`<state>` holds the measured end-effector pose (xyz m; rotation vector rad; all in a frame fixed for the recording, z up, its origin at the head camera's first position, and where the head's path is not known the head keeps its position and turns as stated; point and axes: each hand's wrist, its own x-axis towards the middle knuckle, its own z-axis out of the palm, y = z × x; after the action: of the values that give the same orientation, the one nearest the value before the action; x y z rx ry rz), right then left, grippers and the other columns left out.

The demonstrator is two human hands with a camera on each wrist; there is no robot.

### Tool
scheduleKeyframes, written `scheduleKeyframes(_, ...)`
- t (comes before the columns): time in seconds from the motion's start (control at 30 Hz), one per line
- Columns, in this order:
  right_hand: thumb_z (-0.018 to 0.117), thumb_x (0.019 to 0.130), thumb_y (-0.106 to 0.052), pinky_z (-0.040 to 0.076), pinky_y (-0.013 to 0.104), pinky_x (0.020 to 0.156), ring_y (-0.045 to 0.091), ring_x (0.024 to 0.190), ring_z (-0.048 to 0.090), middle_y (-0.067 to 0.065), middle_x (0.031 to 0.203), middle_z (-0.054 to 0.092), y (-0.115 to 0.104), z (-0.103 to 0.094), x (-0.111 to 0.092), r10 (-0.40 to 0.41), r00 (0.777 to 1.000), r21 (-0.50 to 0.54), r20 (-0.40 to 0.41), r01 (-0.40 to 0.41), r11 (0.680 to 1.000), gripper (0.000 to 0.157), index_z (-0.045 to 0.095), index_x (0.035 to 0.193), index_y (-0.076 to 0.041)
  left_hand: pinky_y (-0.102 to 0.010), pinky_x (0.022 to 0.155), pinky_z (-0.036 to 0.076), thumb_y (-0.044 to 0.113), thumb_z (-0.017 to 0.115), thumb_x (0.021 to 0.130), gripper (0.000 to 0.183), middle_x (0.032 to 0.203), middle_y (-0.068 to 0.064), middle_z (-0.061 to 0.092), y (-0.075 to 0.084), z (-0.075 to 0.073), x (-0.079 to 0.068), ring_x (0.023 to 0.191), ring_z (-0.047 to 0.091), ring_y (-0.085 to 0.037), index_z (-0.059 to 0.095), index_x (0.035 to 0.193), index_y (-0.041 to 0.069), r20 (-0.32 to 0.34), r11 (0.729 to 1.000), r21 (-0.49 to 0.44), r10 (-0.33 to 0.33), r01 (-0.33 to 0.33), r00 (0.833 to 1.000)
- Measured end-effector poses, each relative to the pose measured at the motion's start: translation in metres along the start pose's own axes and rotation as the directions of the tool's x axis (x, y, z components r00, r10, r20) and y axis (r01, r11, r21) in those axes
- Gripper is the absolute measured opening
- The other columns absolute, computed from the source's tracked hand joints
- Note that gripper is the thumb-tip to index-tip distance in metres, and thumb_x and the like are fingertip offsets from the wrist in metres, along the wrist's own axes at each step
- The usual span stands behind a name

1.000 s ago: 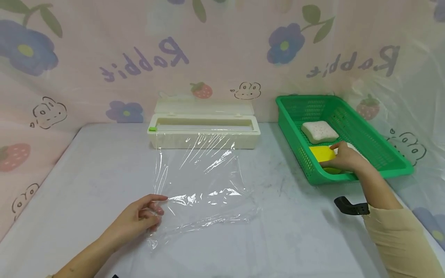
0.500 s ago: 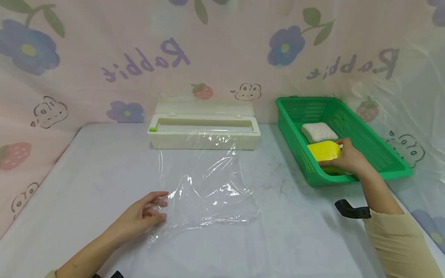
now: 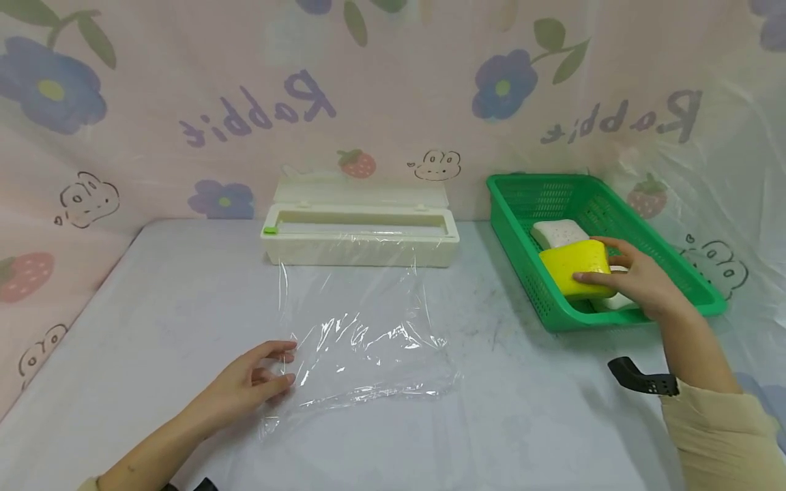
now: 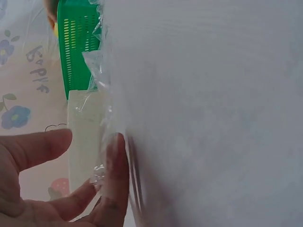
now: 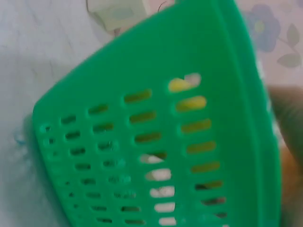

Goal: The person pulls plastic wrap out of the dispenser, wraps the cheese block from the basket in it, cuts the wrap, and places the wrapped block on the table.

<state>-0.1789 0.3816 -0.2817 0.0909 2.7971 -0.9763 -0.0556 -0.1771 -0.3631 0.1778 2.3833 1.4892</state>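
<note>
My right hand holds a yellow sponge between thumb and fingers, tilted, inside the green basket. A white speckled sponge lies behind it, and another white piece shows partly beneath. My left hand is at the left edge of a clear sheet of cling film, thumb apart from the fingers. In the left wrist view the film's edge runs along the fingers. The sheet stretches from a white cling film dispenser. The basket wall mostly hides the sponge in the right wrist view.
The dispenser's lid stands raised against the patterned backdrop, and a green slider sits at its left end. A pale cloth covers the table. The basket's rim rises around the sponges.
My right hand has lifted the yellow sponge off the white piece and tilted it, drawing slightly right. My left thumb and fingers have loosened from the film's edge, which now shows shifted creases.
</note>
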Motion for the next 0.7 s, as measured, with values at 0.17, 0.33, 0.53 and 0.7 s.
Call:
scheduleKeyframes(0.17, 0.065, 0.088, -0.045, 0.047, 0.021, 0.072, 0.03, 0.111, 0.044, 0.029, 0.148, 0.026, -0.013, 0.002, -0.01, 0.05, 0.955, 0.142, -0.293, -0.008, 0.99, 0.087, 0.012, 0.155, -0.026, -0.024, 0.067, 0.053, 0.016, 0.064, 0.091, 0.053, 0.129, -0.022, 0.05, 0.0, 0.001, 0.002, 0.07, 0.061, -0.013, 0.043, 0.138, 0.002, -0.013, 0.996, -0.085, -0.019, 0.018, 1.0)
scheduleKeyframes(0.33, 0.072, 0.086, -0.027, 0.047, 0.005, 0.065, 0.0, 0.086, 0.05, -0.002, 0.125, 0.044, -0.035, 0.009, -0.019, 0.048, 0.888, 0.39, -0.458, 0.152, 0.908, 0.075, 0.03, 0.147, -0.032, -0.024, 0.067, 0.054, 0.015, 0.063, 0.091, 0.055, 0.131, -0.024, 0.049, 0.001, 0.003, 0.003, 0.071, 0.062, -0.012, 0.041, 0.139, 0.0, -0.015, 0.994, -0.102, -0.033, 0.032, 0.999)
scheduleKeyframes(0.53, 0.073, 0.082, -0.005, 0.052, 0.009, 0.066, 0.004, 0.085, 0.06, -0.005, 0.113, 0.049, -0.06, 0.029, -0.024, -0.056, 0.854, 0.598, -0.517, 0.407, 0.691, 0.066, 0.042, 0.138, -0.022, -0.025, 0.064, 0.054, 0.013, 0.062, 0.092, 0.055, 0.132, -0.024, 0.048, 0.004, 0.003, 0.005, 0.07, 0.062, -0.014, 0.041, 0.14, 0.0, -0.013, 0.993, -0.11, -0.049, 0.048, 0.999)
scheduleKeyframes(0.7, 0.071, 0.085, -0.007, 0.054, 0.013, 0.068, 0.006, 0.088, 0.063, -0.001, 0.115, 0.052, -0.079, 0.049, -0.025, -0.162, 0.876, 0.618, -0.455, 0.441, 0.651, 0.064, 0.038, 0.139, -0.019, -0.024, 0.064, 0.053, 0.015, 0.062, 0.092, 0.055, 0.132, -0.023, 0.049, 0.006, 0.005, 0.004, 0.07, 0.062, -0.015, 0.041, 0.14, 0.001, -0.01, 0.993, -0.109, -0.05, 0.048, 0.999)
